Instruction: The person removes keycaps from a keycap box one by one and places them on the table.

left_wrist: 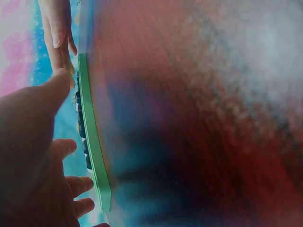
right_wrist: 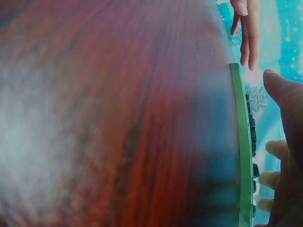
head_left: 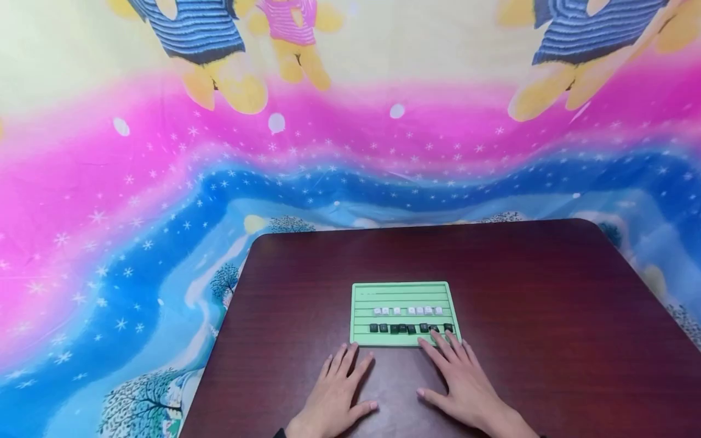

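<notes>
A pale green ridged tray (head_left: 400,296) lies on the table. Small white square pieces (head_left: 420,310) that look like keycaps stand in one row across it, and similar black pieces (head_left: 394,329) form a row nearer its front edge. My left hand (head_left: 335,395) is spread with fingertips by the tray's front left corner, holding nothing. Over the front right part reaches my right hand (head_left: 464,384), fingers extended and partly covering the black pieces at that end; contact cannot be told. Both wrist views show the tray's green side (left_wrist: 93,137) edge-on, the fingers beside it.
The dark reddish-brown table (head_left: 306,274) has rounded far corners and extends on both sides of the tray. Behind it hangs a colourful printed cloth (head_left: 339,134) with bears and snowflakes, reaching down past the table's left and right edges.
</notes>
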`<state>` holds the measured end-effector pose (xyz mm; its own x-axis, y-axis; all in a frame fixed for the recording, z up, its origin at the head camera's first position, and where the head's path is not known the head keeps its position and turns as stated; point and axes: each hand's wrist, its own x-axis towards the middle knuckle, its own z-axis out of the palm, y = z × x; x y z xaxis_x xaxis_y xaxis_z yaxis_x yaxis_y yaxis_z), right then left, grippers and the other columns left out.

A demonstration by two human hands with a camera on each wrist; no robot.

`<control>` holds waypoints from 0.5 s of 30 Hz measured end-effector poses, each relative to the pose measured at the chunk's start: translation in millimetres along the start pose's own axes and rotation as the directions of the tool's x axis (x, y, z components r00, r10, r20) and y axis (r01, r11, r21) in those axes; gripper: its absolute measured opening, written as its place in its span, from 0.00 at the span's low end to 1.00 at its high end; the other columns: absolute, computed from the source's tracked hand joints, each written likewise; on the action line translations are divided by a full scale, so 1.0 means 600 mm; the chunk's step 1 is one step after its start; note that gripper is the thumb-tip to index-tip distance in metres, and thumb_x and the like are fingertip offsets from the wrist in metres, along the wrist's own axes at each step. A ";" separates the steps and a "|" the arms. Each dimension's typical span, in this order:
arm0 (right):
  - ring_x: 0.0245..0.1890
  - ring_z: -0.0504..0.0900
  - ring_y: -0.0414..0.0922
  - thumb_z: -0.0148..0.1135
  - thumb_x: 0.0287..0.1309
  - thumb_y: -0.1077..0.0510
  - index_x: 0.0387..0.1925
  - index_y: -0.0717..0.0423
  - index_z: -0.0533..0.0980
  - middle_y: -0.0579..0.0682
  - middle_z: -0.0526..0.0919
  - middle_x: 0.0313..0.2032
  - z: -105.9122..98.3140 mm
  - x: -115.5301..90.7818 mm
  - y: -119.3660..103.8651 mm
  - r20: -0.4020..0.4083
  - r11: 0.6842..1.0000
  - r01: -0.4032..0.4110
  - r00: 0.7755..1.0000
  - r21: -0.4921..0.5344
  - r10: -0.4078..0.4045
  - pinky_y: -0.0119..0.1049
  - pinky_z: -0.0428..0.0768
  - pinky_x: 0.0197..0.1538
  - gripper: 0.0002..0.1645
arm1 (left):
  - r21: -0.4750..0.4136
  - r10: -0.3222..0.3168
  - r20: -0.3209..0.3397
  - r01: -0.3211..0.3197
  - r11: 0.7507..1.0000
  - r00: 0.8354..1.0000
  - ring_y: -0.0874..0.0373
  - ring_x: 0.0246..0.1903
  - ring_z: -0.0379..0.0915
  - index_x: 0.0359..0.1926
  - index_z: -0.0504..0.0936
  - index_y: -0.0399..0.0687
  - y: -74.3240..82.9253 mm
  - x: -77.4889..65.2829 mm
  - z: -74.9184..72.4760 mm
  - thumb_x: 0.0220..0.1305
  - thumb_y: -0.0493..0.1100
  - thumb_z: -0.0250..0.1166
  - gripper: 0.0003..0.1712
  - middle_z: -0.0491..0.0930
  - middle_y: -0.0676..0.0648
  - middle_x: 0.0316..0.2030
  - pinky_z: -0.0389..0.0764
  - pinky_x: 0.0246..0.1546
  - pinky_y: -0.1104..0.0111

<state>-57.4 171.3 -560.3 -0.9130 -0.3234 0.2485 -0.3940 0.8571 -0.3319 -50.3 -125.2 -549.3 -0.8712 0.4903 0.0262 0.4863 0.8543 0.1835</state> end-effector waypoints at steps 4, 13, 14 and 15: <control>0.72 0.64 0.63 0.72 0.47 0.29 0.73 0.42 0.66 0.53 0.69 0.73 0.000 0.006 0.005 -0.026 1.000 0.013 1.000 -0.014 -0.014 0.64 0.60 0.67 0.54 | -0.004 -0.013 -0.011 0.013 1.000 1.000 0.43 0.75 0.57 0.77 0.60 0.62 0.001 0.004 -0.004 0.65 0.73 0.56 0.45 0.60 0.42 0.76 0.67 0.68 0.45; 0.71 0.66 0.62 0.74 0.48 0.34 0.70 0.45 0.70 0.54 0.71 0.71 -0.003 0.017 0.012 -0.059 1.000 0.005 0.998 -0.012 -0.006 0.65 0.62 0.66 0.49 | -0.015 -0.065 -0.133 0.064 0.998 0.989 0.43 0.70 0.66 0.75 0.64 0.57 0.002 0.017 -0.012 0.67 0.67 0.60 0.41 0.66 0.41 0.73 0.71 0.65 0.48; 0.70 0.67 0.62 0.74 0.49 0.35 0.69 0.46 0.71 0.54 0.72 0.70 -0.004 0.018 0.013 -0.064 1.000 0.004 0.998 -0.008 -0.004 0.65 0.63 0.66 0.48 | -0.014 -0.073 -0.144 0.072 0.997 0.987 0.44 0.70 0.66 0.75 0.64 0.57 0.002 0.019 -0.013 0.67 0.66 0.60 0.41 0.67 0.41 0.72 0.72 0.64 0.49; 0.70 0.67 0.61 0.74 0.49 0.36 0.69 0.46 0.72 0.54 0.73 0.69 -0.005 0.020 0.013 -0.071 1.000 0.003 0.998 -0.003 -0.004 0.66 0.65 0.65 0.47 | -0.012 -0.080 -0.156 0.079 0.997 0.985 0.45 0.69 0.67 0.74 0.65 0.56 0.001 0.020 -0.013 0.67 0.66 0.60 0.40 0.68 0.42 0.72 0.73 0.63 0.49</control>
<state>-71.0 175.5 -557.5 -0.9019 -0.2974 0.3133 -0.3966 0.8574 -0.3279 -60.9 -120.0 -540.9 -0.9070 0.3877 0.1642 0.4153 0.8881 0.1970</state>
